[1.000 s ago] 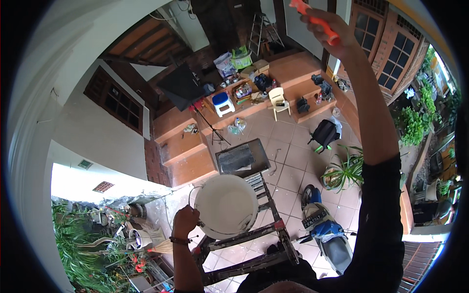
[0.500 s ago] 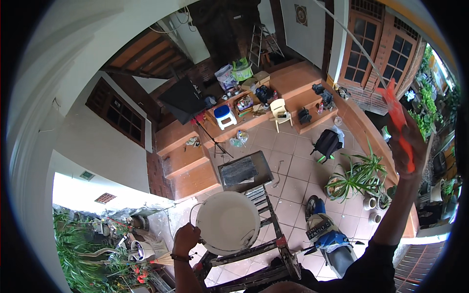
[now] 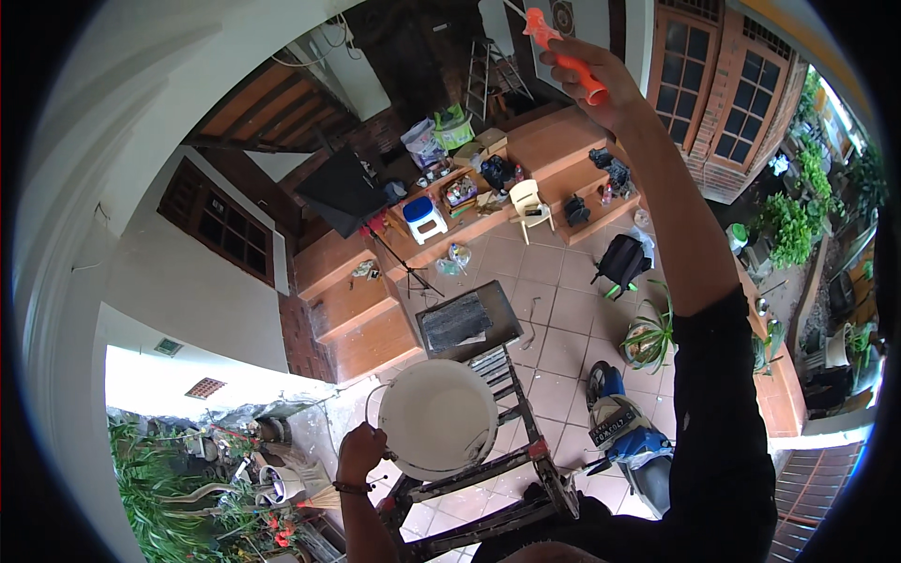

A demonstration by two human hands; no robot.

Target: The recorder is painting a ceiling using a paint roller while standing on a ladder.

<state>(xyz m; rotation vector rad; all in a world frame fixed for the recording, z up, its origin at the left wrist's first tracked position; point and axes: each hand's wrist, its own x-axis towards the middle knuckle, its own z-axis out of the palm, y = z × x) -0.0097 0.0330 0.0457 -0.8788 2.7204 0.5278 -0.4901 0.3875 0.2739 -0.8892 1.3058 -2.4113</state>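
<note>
Left hand (image 3: 361, 453) is in at the near-left edge of the bucket (image 3: 438, 419), fingers curled closed on its wire handle (image 3: 370, 407). And here's the right hand (image 3: 596, 77), arm stretched out well beyond the bucket and to its right, fingers wrapped around the orange grip (image 3: 574, 61), a pale rod (image 3: 513, 7) running off its far end! So the grip is well apart from the bucket and the left hand. Dark ladder (image 3: 537, 450) rungs show just right of the bucket, and a motorbike (image 3: 631, 443) stands farther right.
</note>
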